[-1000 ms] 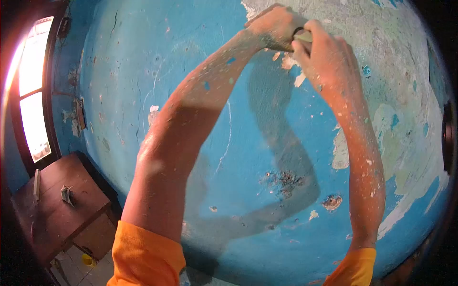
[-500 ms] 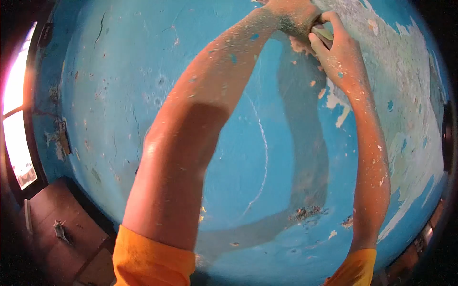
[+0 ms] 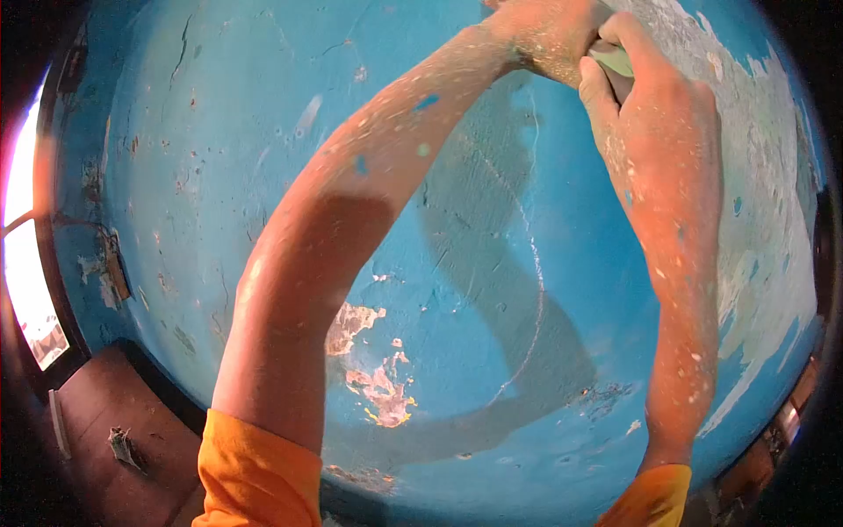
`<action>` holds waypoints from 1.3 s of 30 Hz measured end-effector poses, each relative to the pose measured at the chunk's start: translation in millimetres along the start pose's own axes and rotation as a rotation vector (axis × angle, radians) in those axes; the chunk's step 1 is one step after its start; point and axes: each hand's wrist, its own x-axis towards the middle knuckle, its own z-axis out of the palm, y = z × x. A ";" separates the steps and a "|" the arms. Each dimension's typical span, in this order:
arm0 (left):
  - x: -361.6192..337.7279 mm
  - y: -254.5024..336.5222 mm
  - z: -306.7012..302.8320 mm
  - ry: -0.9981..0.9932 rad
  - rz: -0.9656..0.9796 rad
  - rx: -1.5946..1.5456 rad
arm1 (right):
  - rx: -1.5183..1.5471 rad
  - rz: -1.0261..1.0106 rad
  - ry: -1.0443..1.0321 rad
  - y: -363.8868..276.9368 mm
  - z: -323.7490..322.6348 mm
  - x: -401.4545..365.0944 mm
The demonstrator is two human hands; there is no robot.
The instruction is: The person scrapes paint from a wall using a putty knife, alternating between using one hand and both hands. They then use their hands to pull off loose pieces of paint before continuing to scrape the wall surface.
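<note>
Both of my arms reach up against a blue painted wall (image 3: 457,290). My right hand (image 3: 663,101) is closed round a pale green tool handle (image 3: 615,60); whatever is at its far end is hidden by my hands. Right beside it, at the top edge of the view, is my left hand (image 3: 558,35), with its back towards me and its fingers hidden. Paint flakes and dust speckle both forearms. To the right of my hands a large patch of bare pale plaster (image 3: 764,184) shows where paint is gone.
A smaller bare patch (image 3: 382,391) lies low on the wall beside my left forearm. A thin pale scratch (image 3: 539,294) curves down the blue paint. At the far left stands a bright window (image 3: 31,281), above a brown surface (image 3: 114,422) with a small crumpled piece (image 3: 123,446) on it.
Both hands have shifted slightly to the right in view, and my right hand appears larger. My left forearm has moved left, uncovering the lower bare patch. The tool handle stays in my right hand.
</note>
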 end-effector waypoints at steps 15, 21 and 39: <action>41.6 9.6 11.2 0.084 -0.080 -0.124 | -0.153 -0.165 0.176 64.5 3.4 34.7; 31.9 12.2 23.1 -0.118 -0.137 -0.056 | 0.041 0.015 0.097 68.4 27.3 15.4; 16.3 -31.9 -1.2 -0.274 0.089 -0.010 | -0.002 0.101 0.069 34.8 49.4 26.2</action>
